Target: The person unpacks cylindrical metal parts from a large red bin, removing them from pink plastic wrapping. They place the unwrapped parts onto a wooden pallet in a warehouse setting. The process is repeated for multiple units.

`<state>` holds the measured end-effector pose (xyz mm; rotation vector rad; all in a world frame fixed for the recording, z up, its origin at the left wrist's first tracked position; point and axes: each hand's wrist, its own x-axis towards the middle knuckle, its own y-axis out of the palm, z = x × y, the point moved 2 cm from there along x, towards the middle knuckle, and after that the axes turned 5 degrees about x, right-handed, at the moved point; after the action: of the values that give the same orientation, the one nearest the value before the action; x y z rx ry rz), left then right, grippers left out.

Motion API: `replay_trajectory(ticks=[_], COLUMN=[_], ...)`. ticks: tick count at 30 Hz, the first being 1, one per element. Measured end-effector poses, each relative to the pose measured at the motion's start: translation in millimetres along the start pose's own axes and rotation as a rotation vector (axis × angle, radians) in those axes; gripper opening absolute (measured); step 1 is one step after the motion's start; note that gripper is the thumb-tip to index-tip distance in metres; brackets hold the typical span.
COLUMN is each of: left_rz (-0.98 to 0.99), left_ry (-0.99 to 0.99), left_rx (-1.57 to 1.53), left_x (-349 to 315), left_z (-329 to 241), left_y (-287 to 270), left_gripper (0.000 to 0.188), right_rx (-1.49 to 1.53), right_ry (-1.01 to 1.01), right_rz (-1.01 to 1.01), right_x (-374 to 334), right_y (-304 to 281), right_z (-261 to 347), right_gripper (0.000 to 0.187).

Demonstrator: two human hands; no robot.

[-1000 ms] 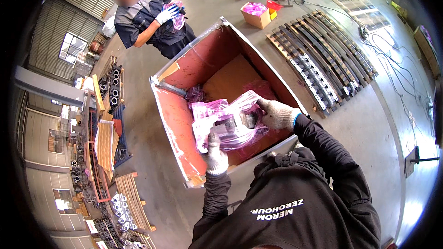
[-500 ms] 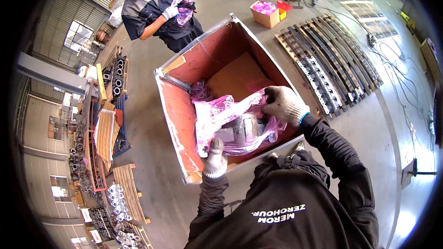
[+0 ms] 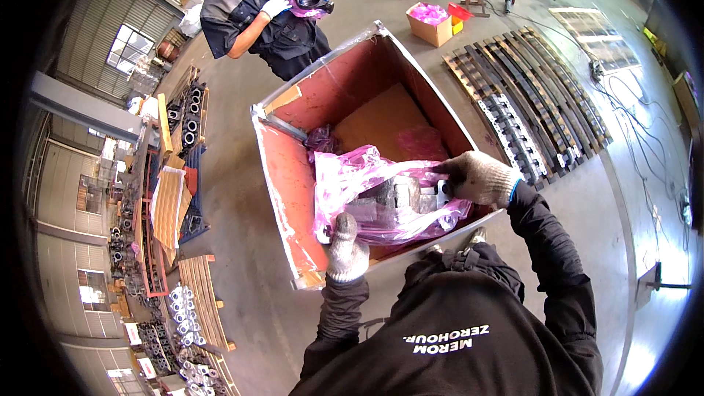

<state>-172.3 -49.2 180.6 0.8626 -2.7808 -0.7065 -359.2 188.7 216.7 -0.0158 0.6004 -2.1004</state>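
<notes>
A grey metal part (image 3: 400, 198) lies in a thin pink plastic bag (image 3: 352, 169), above the near side of a large reddish-brown box (image 3: 282, 198). The bag's mouth gapes, so the part shows through the middle. At the bag's left end, my left hand (image 3: 346, 249) in a grey knit glove grips the plastic, thumb up; its other fingers are mostly hidden. My right hand (image 3: 484, 177), gloved too, is closed on the bag's right end beside the part's end. Brown cardboard (image 3: 381, 121) and more crumpled pink plastic (image 3: 425, 143) are inside the box.
Across the box a co-worker (image 3: 257, 22) holds a dark part in pink plastic. To the right, a slatted pallet (image 3: 528, 103) bears rows of metal parts. Beyond stands a carton of pink plastic (image 3: 431, 26). Racks and pallets of parts (image 3: 192, 315) line the left; cables (image 3: 634, 117) trail at right.
My right hand has moved right, drawing the bag's edge along, and more of the metal part shows. The left hand stays about put. The co-worker's part is now more exposed from its plastic.
</notes>
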Motion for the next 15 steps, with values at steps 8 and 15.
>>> replay_trajectory(ticks=[8, 15], left_rz=[0.008, 0.063], left_ry=[-0.081, -0.071], left_rx=[-0.131, -0.163], left_x=[12.7, 13.0], left_z=[0.8, -0.5], left_y=[5.0, 26.4], left_gripper=[0.034, 0.034], right_rx=[0.634, 0.797], right_ry=[-0.153, -0.193], right_rz=[0.128, -0.229], right_x=[10.8, 14.1], right_y=[59.7, 136.8], right_z=[-55.0, -65.2], right_gripper=[0.037, 0.060])
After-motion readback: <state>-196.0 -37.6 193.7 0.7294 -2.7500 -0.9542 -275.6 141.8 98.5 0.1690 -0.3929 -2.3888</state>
